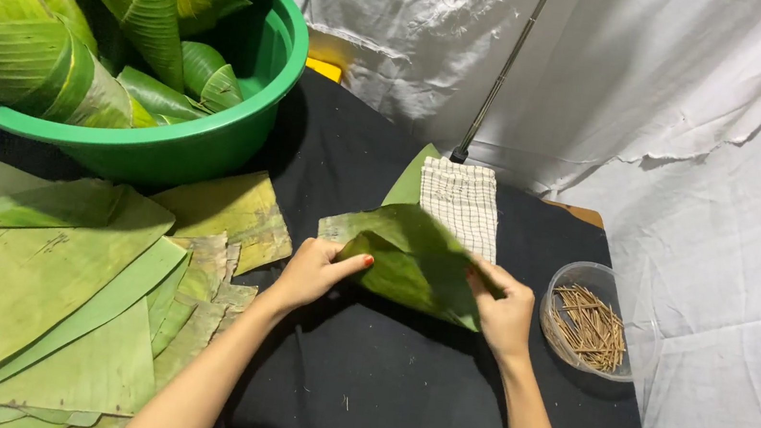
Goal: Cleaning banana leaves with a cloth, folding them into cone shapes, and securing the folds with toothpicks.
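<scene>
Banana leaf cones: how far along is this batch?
Done: several rolled cones fill the green basin. In hand: left hand and right hand fold one leaf piece over the black cloth. Left: a stack of flat leaves, and wooden picks in the clear bowl.

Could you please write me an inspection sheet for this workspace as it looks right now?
Surface: table under black cloth.
Job's things: folded leaf piece, held at both edges.
Clutter: stack of flat leaves at left; green basin of leaf cones; checked cloth; clear bowl of small sticks.
Grips: left hand pinches leaf's left edge; right hand holds its right edge.
Cables: nothing seen; one thin metal rod.
Surroundings: white sheet backdrop.
</scene>
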